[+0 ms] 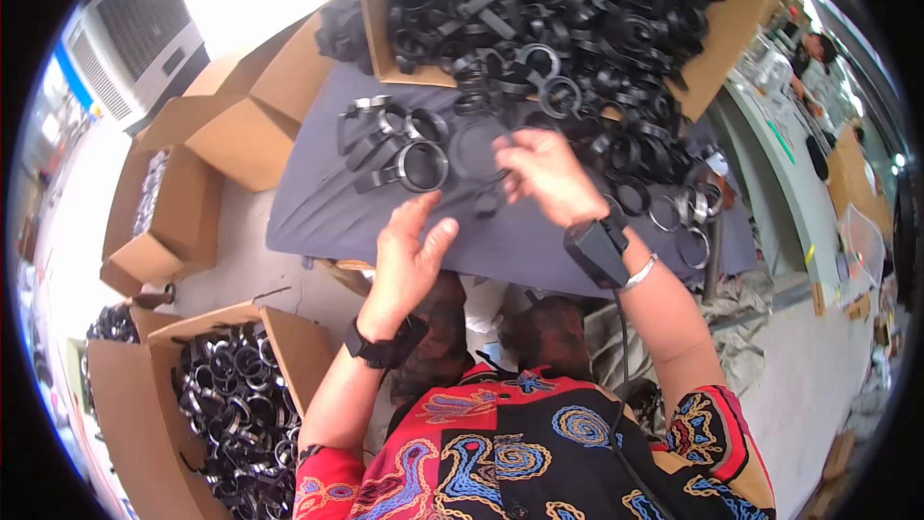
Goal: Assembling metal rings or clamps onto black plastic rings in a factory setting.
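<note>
My right hand (551, 176) is over the grey cloth-covered table, thumb and fingers pinched on the edge of a black ring with a short stem (476, 151), which is smeared by motion. My left hand (408, 255) hangs near the table's front edge, thumb and fingers apart, with nothing in it. Just beyond its fingertips lies a black ring part with a pale rim (423, 167). Beside that, several similar black ring parts (390, 118) form a small group on the cloth.
A large cardboard box (736, 14) on its side spills a heap of black ring parts (577, 29) onto the table (327, 202). At lower left, a cardboard box (144, 424) holds more rings. Another box (197, 197) stands left. A person (813, 53) is at far right.
</note>
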Demonstrator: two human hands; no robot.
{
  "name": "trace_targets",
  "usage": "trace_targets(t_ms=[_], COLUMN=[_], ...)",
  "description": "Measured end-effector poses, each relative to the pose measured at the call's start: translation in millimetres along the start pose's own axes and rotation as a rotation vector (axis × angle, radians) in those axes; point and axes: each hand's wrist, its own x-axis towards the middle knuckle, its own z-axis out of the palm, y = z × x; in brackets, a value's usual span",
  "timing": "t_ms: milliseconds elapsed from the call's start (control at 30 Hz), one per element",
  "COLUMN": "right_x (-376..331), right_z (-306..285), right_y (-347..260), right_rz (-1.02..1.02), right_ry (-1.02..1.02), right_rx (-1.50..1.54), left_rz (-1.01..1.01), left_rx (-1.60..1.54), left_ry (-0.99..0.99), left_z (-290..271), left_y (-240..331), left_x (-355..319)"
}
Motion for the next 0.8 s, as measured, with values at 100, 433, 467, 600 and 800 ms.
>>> trace_targets(t_ms=[100,433,467,600,800], right_x=[-31.6,-75.2,-71.8,-58.6,-64.8], right_z=[5.0,-92.2,-94.2,-98.3,-109.0], right_y=[27.6,53.9,58.6,72.3,53.2], right_rz=[0.098,-0.119,-0.121,-0.024,-0.081], right_ry=[-0.108,0.555,0.551,0.482,0.131], right_rx=[0.173,-1.545,-1.545,-1.631,-1.488], left_rz=[-0.240,-0.680,-0.682,-0.679,-0.674], left_rx=[-0.340,-0.685,-0.684,-0.714,-0.625], left_ry=[-0.210,-0.196,-0.191,-0.156,-0.222], left_z=[19.4,17.9,19.5,20.7,5.3], left_y=[6.1,-23.9,-25.8,-30.5,-37.1], left_x=[-24.7,-67.5,-70.6,-74.8,-67.4])
